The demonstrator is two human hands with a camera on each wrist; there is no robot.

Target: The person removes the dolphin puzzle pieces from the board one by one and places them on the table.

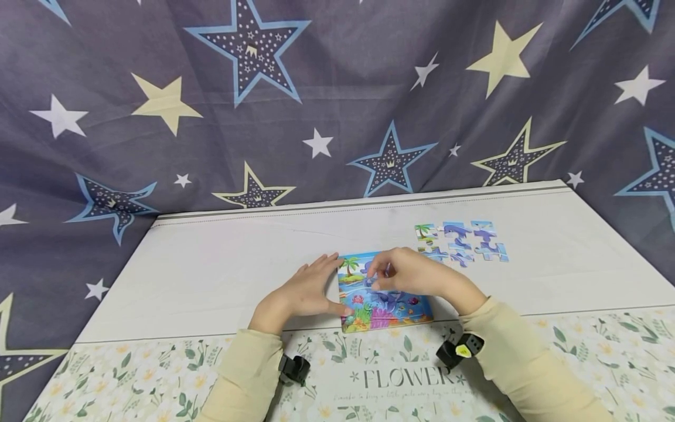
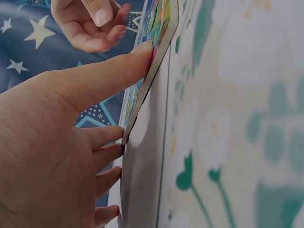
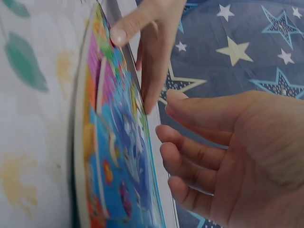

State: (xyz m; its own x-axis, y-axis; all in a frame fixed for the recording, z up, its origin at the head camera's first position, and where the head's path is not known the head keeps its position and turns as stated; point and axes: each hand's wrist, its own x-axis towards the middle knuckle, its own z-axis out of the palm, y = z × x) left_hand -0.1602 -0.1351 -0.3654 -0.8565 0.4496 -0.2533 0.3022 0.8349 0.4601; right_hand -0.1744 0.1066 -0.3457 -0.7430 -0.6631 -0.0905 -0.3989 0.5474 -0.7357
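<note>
A colourful sea-scene jigsaw puzzle board (image 1: 358, 322), with a palm tree, a crab and purple dolphins, lies on the white part of the table. My left hand (image 1: 306, 290) is at its left side, fingers extended. In the left wrist view the thumb (image 2: 118, 71) presses on the board's near corner while fingertips touch its edge. Just above the board's upper middle hovers my right hand (image 1: 411, 272), its fingers loosely bent. Nothing shows between thumb and fingers of this right hand (image 3: 237, 152) in the right wrist view. One piece (image 3: 102, 85) near the board's lower edge looks slightly raised.
Several loose puzzle pieces (image 1: 457, 233) with dolphins and a palm tree lie in two rows at the back right. A floral cloth (image 1: 158, 375) with printed lettering covers the near part of the table. A grey star-patterned curtain (image 1: 285, 140) hangs behind.
</note>
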